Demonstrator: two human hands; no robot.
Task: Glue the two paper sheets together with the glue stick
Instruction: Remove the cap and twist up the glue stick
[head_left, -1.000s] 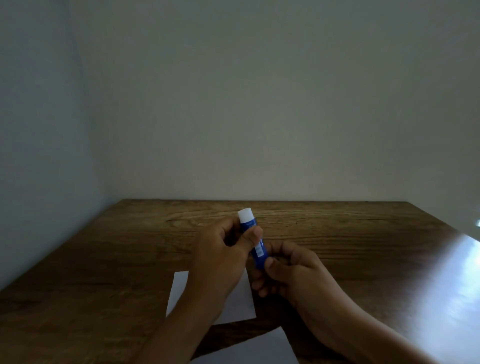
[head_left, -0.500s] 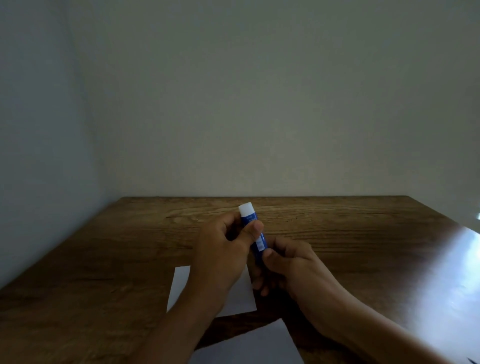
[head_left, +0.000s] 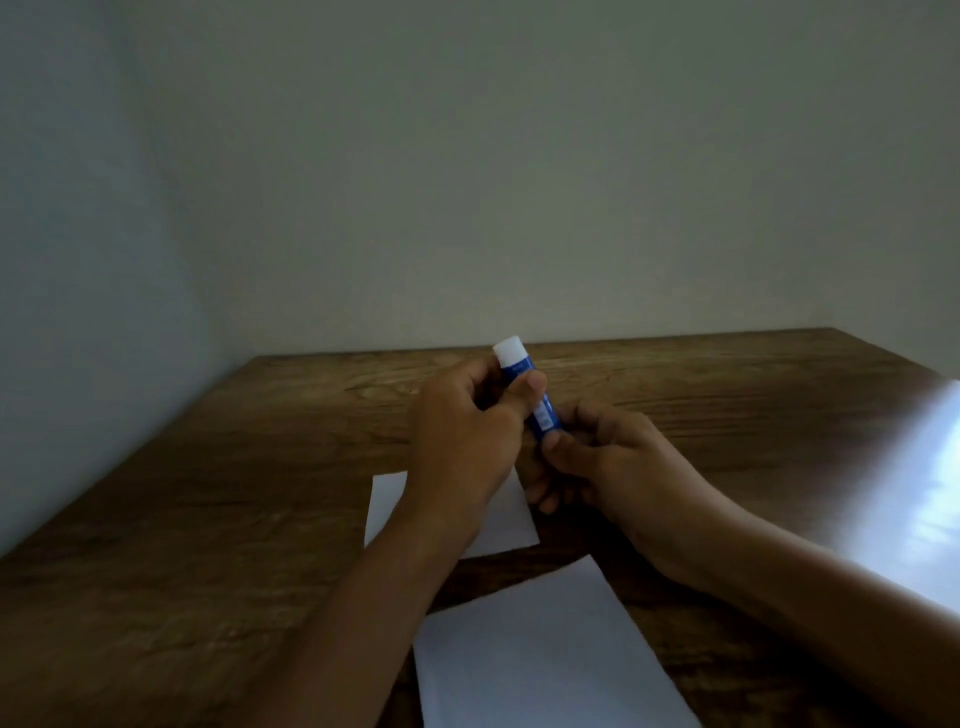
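Observation:
A blue glue stick (head_left: 543, 415) with a white end (head_left: 509, 351) is held above the table, tilted with the white end up and away. My left hand (head_left: 465, 431) grips its upper part, thumb pressed on the blue barrel. My right hand (head_left: 602, 462) grips the lower end, which the fingers hide. Two white paper sheets lie apart on the wooden table (head_left: 208, 519). The far sheet (head_left: 387, 506) is partly under my left wrist. The near sheet (head_left: 540, 660) lies between my forearms and runs off the bottom edge.
The table meets pale walls at the back and on the left. A bright window glare (head_left: 924, 499) covers the table's right side.
Both hands and the glue stick keep the same hold. The view has tipped down, so more of the near sheet shows at the bottom.

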